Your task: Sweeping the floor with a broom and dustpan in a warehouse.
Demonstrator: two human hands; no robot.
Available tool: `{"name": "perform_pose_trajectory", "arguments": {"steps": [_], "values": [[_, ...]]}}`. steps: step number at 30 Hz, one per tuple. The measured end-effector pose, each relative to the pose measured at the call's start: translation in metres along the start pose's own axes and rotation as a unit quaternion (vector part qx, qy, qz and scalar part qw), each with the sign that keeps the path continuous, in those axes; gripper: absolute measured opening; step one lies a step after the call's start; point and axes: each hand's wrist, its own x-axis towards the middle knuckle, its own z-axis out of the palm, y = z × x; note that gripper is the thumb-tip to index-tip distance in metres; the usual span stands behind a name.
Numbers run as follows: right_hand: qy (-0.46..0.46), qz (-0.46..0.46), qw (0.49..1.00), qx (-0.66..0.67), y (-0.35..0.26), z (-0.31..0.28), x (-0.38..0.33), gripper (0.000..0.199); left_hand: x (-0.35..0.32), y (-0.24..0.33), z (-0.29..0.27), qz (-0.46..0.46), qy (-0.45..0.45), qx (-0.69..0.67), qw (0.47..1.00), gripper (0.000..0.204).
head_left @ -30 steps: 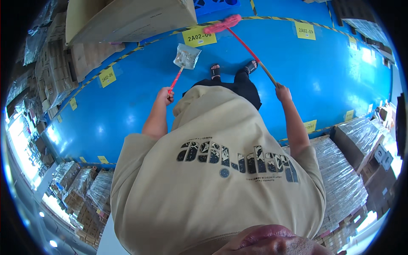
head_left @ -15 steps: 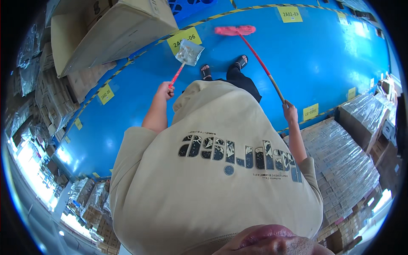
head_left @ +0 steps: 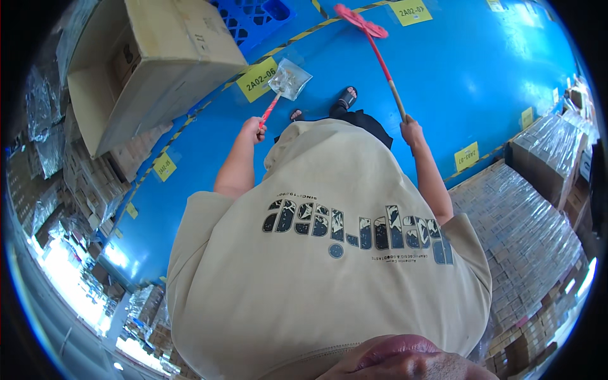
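Observation:
My left hand (head_left: 254,129) is closed around the red-striped handle of a metal dustpan (head_left: 290,80). Some light-coloured debris lies in the pan, which is held just in front of my feet and overlaps a yellow floor label (head_left: 257,80). With my right hand (head_left: 411,131) I grip the tan lower part of a long broom handle. The pink head of the broom (head_left: 362,24) is out ahead, by the striped tape line on the blue floor (head_left: 456,82). Whether the bristles touch the floor cannot be made out.
A large cardboard box (head_left: 171,76) with its flaps spread stands at the left, beside a blue plastic pallet (head_left: 250,25). Wrapped stacks of cartons (head_left: 525,234) line the right. More wrapped cartons (head_left: 82,149) stand along the left, behind black-and-yellow tape (head_left: 180,136).
The broom head has swung from lying nearly level to a slant and sits slightly farther ahead. My right hand has shifted left and up; the dustpan has moved a little to the right.

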Motion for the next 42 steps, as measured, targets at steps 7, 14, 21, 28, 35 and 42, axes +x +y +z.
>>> {"name": "perform_pose_trajectory", "arguments": {"steps": [7, 14, 21, 28, 35, 42], "values": [[-0.088, 0.014, 0.996, 0.008, -0.011, -0.066, -0.058, 0.043, 0.014, 0.039, 0.062, 0.004, -0.010, 0.038, 0.999, 0.008], [-0.264, 0.106, 0.953, 0.104, -0.007, -0.147, -0.080, 0.043, 0.030, 0.071, 0.120, 0.000, 0.001, 0.081, 0.997, 0.009], [-0.290, 0.122, 0.920, 0.232, 0.022, -0.173, -0.088, 0.042, 0.022, 0.075, 0.147, -0.007, 0.021, 0.114, 0.993, 0.012], [-0.198, 0.080, 0.945, 0.248, 0.034, -0.169, -0.079, 0.044, 0.010, 0.073, 0.132, -0.003, 0.003, 0.070, 0.998, 0.010], [0.056, -0.057, 0.997, -0.002, 0.022, -0.138, -0.027, 0.039, 0.000, 0.087, 0.136, 0.009, -0.043, 0.030, 0.999, 0.011], [0.061, -0.064, 0.996, 0.022, -0.008, -0.134, 0.023, 0.038, 0.011, 0.117, 0.173, 0.032, -0.064, -0.014, 0.997, 0.010]]}}
